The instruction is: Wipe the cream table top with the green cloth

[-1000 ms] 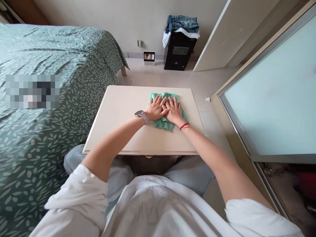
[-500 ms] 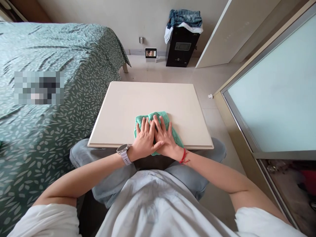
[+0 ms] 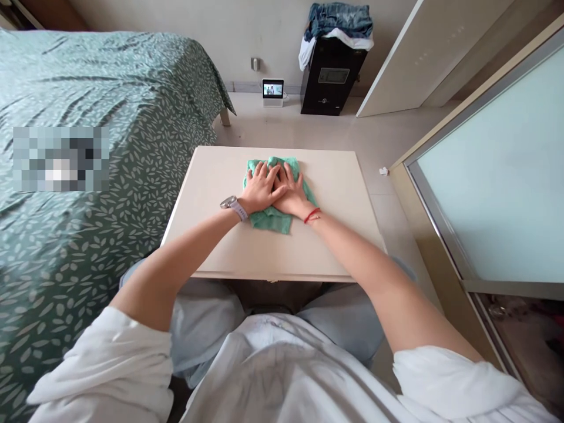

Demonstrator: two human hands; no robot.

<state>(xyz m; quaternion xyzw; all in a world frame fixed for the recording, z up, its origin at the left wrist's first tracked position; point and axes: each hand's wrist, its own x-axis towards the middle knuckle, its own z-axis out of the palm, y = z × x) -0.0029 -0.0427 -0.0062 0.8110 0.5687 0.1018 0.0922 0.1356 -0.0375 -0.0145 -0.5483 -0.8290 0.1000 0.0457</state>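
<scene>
A green cloth lies on the cream tabletop, spread under both palms toward the far half of the table. My left hand presses flat on it, fingers stretched out, with a watch at the wrist. Beside it my right hand also lies flat on the cloth, its fingers spread and a red string bracelet on the wrist. The left thumb overlaps the right hand. Part of the cloth sticks out behind the hands, on the side nearer me.
A bed with a green leaf-patterned cover stands at the left. Beyond the table are a small screen and a black cabinet topped with folded jeans. A frosted sliding panel is at the right.
Both hands have slid the green cloth away from me, from the table's near edge toward its far side. My arms are stretched out farther.
</scene>
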